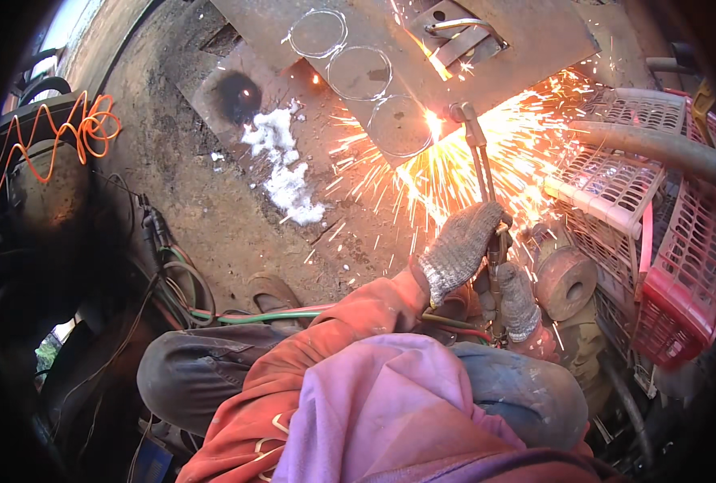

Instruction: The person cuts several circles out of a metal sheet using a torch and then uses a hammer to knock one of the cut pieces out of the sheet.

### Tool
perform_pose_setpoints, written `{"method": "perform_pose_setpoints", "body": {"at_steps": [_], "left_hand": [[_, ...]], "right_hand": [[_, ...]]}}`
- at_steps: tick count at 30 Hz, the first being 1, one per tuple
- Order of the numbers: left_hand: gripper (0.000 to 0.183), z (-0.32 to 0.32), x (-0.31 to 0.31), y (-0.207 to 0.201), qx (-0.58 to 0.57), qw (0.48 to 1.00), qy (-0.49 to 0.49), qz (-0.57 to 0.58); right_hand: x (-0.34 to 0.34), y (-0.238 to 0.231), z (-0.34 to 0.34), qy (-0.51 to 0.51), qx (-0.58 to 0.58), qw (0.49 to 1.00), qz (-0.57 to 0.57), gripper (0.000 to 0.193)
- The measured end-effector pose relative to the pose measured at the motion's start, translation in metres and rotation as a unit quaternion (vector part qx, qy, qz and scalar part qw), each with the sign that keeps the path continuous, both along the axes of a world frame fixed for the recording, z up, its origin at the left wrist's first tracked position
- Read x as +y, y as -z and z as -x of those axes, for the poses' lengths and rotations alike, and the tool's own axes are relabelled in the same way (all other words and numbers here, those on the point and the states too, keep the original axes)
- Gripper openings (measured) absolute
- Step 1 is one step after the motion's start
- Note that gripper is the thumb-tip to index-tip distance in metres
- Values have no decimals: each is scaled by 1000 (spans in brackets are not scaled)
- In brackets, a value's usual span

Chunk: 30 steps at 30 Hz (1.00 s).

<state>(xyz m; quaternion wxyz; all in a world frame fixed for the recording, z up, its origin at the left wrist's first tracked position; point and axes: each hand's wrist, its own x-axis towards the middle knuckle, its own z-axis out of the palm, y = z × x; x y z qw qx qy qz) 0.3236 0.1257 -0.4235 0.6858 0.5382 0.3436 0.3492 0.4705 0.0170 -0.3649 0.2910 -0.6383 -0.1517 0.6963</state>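
Observation:
Both my hands wear grey knitted gloves and grip one cutting torch [477, 154]. My left hand [462, 241] is closed round the torch further forward. Nearer my body, my right hand [519, 302] wraps the handle, its fingers partly hidden. The torch head points at a flat steel plate [462, 88], where a bright glow sits at the edge of a chalk-drawn circle [402, 127]. Sparks [446, 181] spray out below the plate toward me. Two more chalk circles [359, 72] lie along the plate's left side. A metal piece with a curved handle [466, 32] rests on the plate.
Pink and red plastic crates [680, 278] stand at the right, beside a thick pipe [656, 146] and a round metal piece with a hole [565, 283]. White powdery material [281, 165] lies on the ground. Hoses [269, 315] run past my knees; an orange coiled cord [92, 129] hangs left.

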Motion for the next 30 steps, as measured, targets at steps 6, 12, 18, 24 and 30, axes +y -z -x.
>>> {"method": "perform_pose_setpoints", "body": {"at_steps": [6, 12, 18, 24, 30], "left_hand": [[26, -3, -4, 5, -29, 996, 24, 82], [35, -4, -5, 7, -67, 987, 2, 148], [17, -4, 5, -7, -40, 993, 10, 109], [35, -1, 6, -5, -44, 988, 25, 145], [41, 0, 10, -10, 1, 997, 24, 70]], "right_hand": [[5, 0, 1, -10, -6, 1000, -14, 48], [-4, 9, -2, 13, 1, 1000, 9, 47], [0, 6, 0, 9, -10, 1000, -16, 46], [11, -8, 4, 27, 32, 999, -6, 47], [2, 7, -3, 36, 51, 998, -17, 46]]}}
